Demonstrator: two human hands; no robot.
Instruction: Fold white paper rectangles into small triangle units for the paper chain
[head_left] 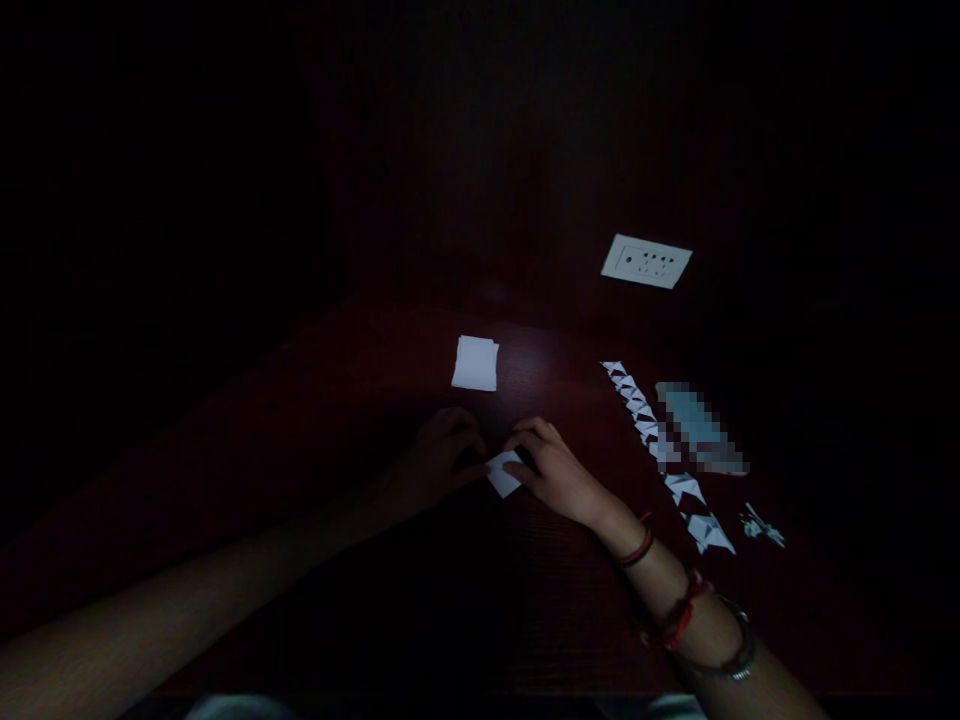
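One small white paper (504, 484) lies just below frame ctr. R hand (551, 465) has thumb on it, fingers bent; L hand (448, 452) thumb reaches its edge; pinch unclear for both. Risk: crooked crease, b/c light is dim.

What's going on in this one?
In dim light, a person's bare left hand and right hand touch a small white piece of paper on a dark reddish table; how firm either grip is, I cannot tell. A stack of white rectangular paper sheets lies beyond them. To the right, folded white pieces of paper form a slanting row beside a pixelated bluish oblong object.
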